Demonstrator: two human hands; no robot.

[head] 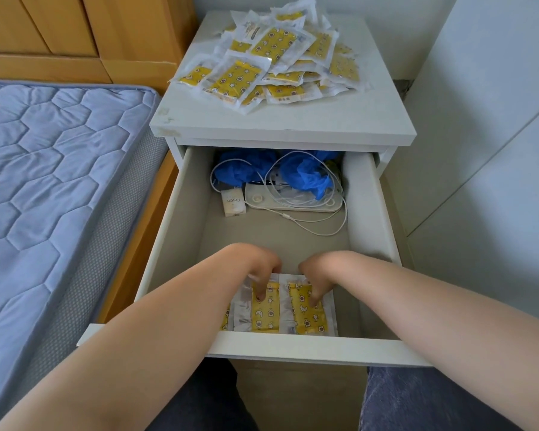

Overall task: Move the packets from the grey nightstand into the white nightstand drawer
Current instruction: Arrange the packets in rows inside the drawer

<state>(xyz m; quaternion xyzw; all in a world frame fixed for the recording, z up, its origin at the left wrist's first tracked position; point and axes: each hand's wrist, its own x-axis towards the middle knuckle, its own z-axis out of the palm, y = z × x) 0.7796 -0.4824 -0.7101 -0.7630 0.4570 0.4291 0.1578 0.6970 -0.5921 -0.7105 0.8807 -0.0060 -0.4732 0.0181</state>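
Observation:
A heap of clear packets with yellow patterned contents (271, 60) lies on top of the nightstand (280, 119). Its white drawer (293, 345) is pulled out towards me. At the drawer's front, yellow packets (305, 315) lie flat side by side. My left hand (255, 269) reaches down into the drawer with fingertips pressing on the left packet. My right hand (319, 275) does the same on the right packet. Fingers of both hands point down and look fairly straight; neither hand grips anything.
At the drawer's back lie blue crumpled material (305, 175), white cables (311, 225), a flat white device (293, 203) and a small white box (233, 203). A bed with a blue quilted mattress (53, 181) stands to the left, a white wall to the right.

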